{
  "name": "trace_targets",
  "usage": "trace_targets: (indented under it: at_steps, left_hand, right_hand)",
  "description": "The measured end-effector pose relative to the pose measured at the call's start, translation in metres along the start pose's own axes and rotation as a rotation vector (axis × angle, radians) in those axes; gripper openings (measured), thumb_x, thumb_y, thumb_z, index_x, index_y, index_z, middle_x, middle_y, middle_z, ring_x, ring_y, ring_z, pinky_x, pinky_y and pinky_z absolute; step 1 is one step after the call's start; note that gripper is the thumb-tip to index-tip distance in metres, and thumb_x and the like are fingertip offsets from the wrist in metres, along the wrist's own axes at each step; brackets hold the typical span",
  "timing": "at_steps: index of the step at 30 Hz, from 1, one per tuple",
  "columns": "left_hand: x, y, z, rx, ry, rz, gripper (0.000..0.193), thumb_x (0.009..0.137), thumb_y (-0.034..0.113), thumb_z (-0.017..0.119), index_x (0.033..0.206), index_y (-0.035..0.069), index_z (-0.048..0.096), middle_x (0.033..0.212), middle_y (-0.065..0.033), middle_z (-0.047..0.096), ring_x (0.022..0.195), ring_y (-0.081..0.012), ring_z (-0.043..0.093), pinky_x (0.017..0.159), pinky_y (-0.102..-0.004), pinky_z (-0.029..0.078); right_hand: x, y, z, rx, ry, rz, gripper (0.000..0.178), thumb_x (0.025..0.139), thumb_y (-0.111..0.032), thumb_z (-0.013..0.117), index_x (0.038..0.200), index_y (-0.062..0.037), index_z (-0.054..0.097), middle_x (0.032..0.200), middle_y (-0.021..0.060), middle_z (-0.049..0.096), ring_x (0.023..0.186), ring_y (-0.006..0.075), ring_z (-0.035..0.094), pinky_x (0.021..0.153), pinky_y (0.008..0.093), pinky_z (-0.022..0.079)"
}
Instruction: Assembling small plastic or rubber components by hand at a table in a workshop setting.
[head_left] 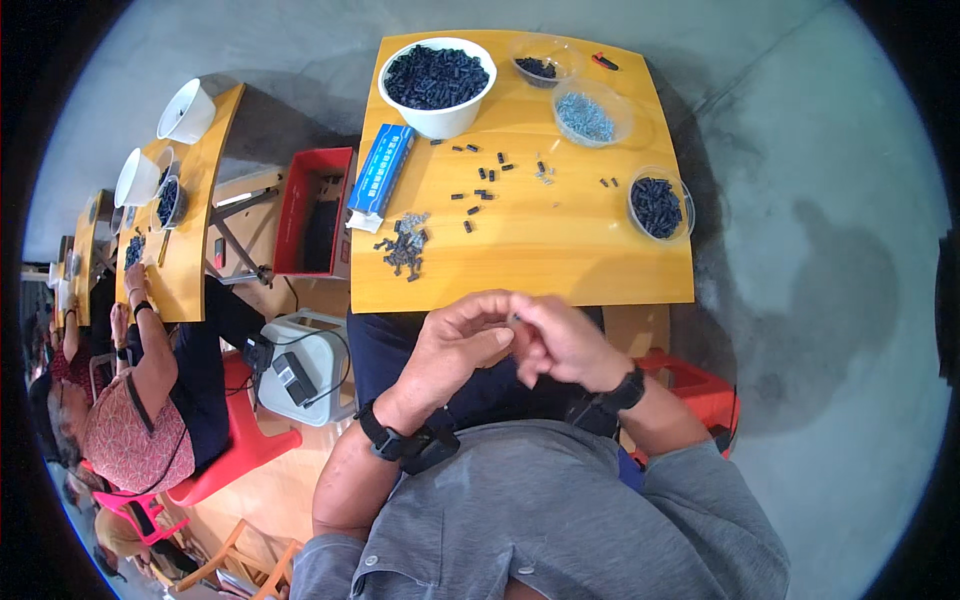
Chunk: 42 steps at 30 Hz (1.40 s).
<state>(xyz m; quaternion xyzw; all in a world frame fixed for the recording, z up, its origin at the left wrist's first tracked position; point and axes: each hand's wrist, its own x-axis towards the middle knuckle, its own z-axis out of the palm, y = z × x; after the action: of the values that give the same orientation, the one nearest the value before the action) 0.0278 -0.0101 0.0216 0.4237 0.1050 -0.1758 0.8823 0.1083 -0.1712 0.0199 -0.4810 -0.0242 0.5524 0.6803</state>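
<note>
Above my lap, just off the table's near edge, my two hands meet at the fingertips. My left hand (455, 345) is closed, thumb and fingers pinched together. Against it my right hand (570, 345) is bent inward and slightly blurred. A tiny dark spot shows between the fingertips, but its kind is too small to make out. Beyond the hands, several small black plastic parts (468, 227) lie scattered over the yellow wooden table (550, 270). A loose pile of black and grey small parts (405, 250) sits near the table's left edge.
A white tub (440, 122) heaped with black parts stands at the far left, beside a blue box (385, 165). Clear bowls hold dark bits (537, 68), silvery pieces (585, 118) and black parts (657, 207). A red-handled tool (604, 62) lies far right. Another person (140, 430) works leftward.
</note>
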Motion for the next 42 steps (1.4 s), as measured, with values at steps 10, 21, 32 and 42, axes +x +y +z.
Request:
trace_targets:
  at_steps: [10,21,32,42]
  left_hand:
    - [0.014,-0.026,-0.046,0.397,0.401,0.043,0.029,0.085,0.002,0.059,0.112,-0.006,0.058,0.096,-0.0107,0.065,0.090,-0.0155,0.062,0.079,-0.0263,0.048]
    - [0.029,-0.053,-0.079,0.402,0.487,0.016,0.023,0.085,0.007,0.061,0.105,-0.005,0.061,0.091,-0.0084,0.065,0.081,-0.0143,0.063,0.070,-0.0244,0.047]
    - [0.020,-0.053,-0.084,0.446,0.534,-0.016,0.021,0.084,0.008,0.061,0.103,-0.003,0.062,0.089,-0.0067,0.065,0.081,-0.0128,0.061,0.069,-0.0252,0.047]
    - [0.015,-0.049,-0.076,0.369,0.557,0.030,0.021,0.084,0.006,0.061,0.103,-0.004,0.063,0.089,-0.0055,0.065,0.076,-0.0109,0.058,0.068,-0.0236,0.046]
  right_hand:
    - [-0.016,-0.094,-0.155,-1.603,1.131,-0.274,0.035,0.084,-0.036,0.058,0.079,-0.0007,0.062,0.078,0.0233,0.064,0.078,0.0416,0.061,0.069,0.0476,0.048]
    - [0.039,-0.063,-0.144,-1.615,0.874,-0.704,0.016,0.082,-0.017,0.057,0.075,-0.0028,0.056,0.073,0.0180,0.059,0.070,0.0369,0.059,0.060,0.0448,0.046]
    - [0.137,0.000,-0.046,-1.447,0.507,-0.638,0.019,0.081,-0.019,0.061,0.087,-0.0005,0.060,0.087,0.0187,0.060,0.080,0.0378,0.060,0.071,0.0459,0.049]
    - [0.151,0.012,-0.051,-1.408,0.524,-0.750,0.013,0.082,-0.013,0.060,0.084,-0.0004,0.060,0.081,0.0160,0.062,0.069,0.0335,0.062,0.063,0.0427,0.050]
